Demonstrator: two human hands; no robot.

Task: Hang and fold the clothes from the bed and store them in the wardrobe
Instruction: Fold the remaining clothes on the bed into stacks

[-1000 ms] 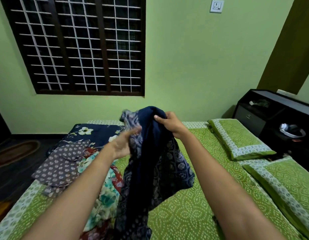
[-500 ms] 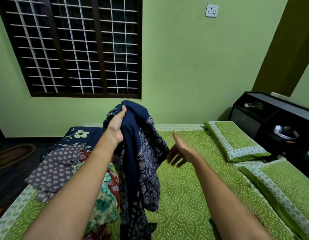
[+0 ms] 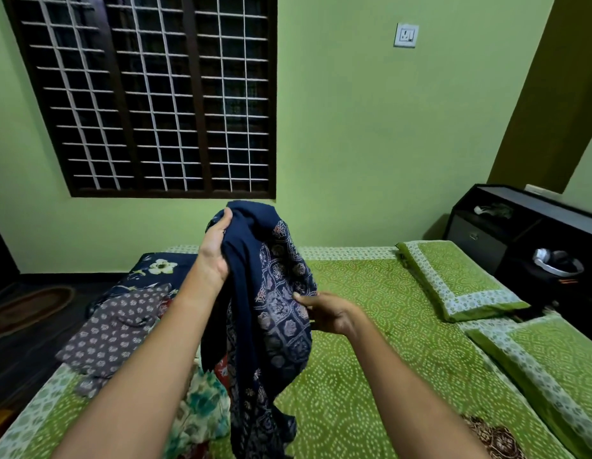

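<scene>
Nearest to me, the right hand (image 3: 331,313) meets the navy printed garment (image 3: 278,293) halfway down its right edge. The thumb lies on the printed face and the fingers curl under, so it seems to pinch the cloth there. Higher and a little farther, the left hand (image 3: 215,253) grips the bunched top, and the garment hangs from it with its long axis straight down, above the bed (image 3: 371,342). I judge that the next move needs a second corner to spread it, and the right hand is the nearer one.
</scene>
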